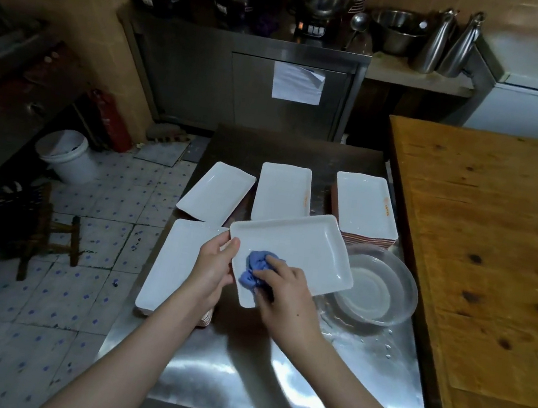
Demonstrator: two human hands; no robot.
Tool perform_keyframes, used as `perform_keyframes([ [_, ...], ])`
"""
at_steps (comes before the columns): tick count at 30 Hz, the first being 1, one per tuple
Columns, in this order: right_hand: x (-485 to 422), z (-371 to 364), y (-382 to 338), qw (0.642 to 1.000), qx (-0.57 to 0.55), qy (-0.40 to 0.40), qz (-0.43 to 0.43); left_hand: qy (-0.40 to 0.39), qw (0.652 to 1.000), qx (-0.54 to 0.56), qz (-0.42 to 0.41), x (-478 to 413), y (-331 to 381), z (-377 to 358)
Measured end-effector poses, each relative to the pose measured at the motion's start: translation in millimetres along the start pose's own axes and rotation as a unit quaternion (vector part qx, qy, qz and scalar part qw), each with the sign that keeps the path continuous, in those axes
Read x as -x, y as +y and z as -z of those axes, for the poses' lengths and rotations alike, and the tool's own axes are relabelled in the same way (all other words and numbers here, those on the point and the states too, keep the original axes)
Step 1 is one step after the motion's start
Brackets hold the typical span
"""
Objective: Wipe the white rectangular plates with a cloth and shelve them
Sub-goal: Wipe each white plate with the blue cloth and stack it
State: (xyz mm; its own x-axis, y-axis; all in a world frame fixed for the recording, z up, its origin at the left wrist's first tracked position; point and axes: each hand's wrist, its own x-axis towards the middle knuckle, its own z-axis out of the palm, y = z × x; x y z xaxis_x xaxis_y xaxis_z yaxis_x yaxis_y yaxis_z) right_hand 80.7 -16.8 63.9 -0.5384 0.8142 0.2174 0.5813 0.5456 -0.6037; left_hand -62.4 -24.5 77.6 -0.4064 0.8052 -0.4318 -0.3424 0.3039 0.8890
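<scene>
Currently left hand (214,265) grips the left edge of a white plate (303,246), thumb on its rim, plate tilted above the steel worktop (237,372) at frame centre; right hand (286,292) fingers curl round a bunched blue cloth (257,266) pressed on the plate's lower-left corner, clear bowl (376,288) just right.

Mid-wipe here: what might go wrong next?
1. The left hand grips the plate by one end only, with its far corner above the bowl. Pressure from the right hand with the cloth might tip or drop it onto the bowl.
2. The table beside the bowl is wet, so a wiped plate set there would likely pick up water again.
</scene>
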Motion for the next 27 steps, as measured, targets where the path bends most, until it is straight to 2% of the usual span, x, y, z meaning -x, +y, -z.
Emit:
perform_keyframes([
  [6, -15.9, 5.3, 11.1, 1.000, 0.007, 0.003, -0.008, 0.035, 0.998, -0.050, -0.028, 12.1, 1.2, 41.6],
  [10, -32.0, 9.8, 20.7, 0.999, -0.012, 0.047, -0.024, 0.070, 0.995, -0.071, -0.028, 23.4, -1.4, 70.8],
  [13, -43.4, 6.0, 22.1, 0.998, -0.011, 0.049, -0.027, 0.087, 0.995, -0.039, -0.024, 31.5, -4.7, 85.2],
  [19, -56.2, -2.5, 13.3, 0.990, -0.108, 0.086, -0.041, 0.145, 0.989, 0.036, -0.017, 42.4, -16.5, 108.3],
  [23, -53.0, -9.8, 10.2, 0.991, -0.111, 0.055, -0.047, 0.186, 0.975, 0.120, -0.007, 43.4, -32.5, 115.0],
  [27, -46.1, -15.4, 13.6, 0.992, -0.105, 0.026, -0.057, 0.179, 0.970, 0.165, 0.002, 42.2, -44.7, 117.2],
])
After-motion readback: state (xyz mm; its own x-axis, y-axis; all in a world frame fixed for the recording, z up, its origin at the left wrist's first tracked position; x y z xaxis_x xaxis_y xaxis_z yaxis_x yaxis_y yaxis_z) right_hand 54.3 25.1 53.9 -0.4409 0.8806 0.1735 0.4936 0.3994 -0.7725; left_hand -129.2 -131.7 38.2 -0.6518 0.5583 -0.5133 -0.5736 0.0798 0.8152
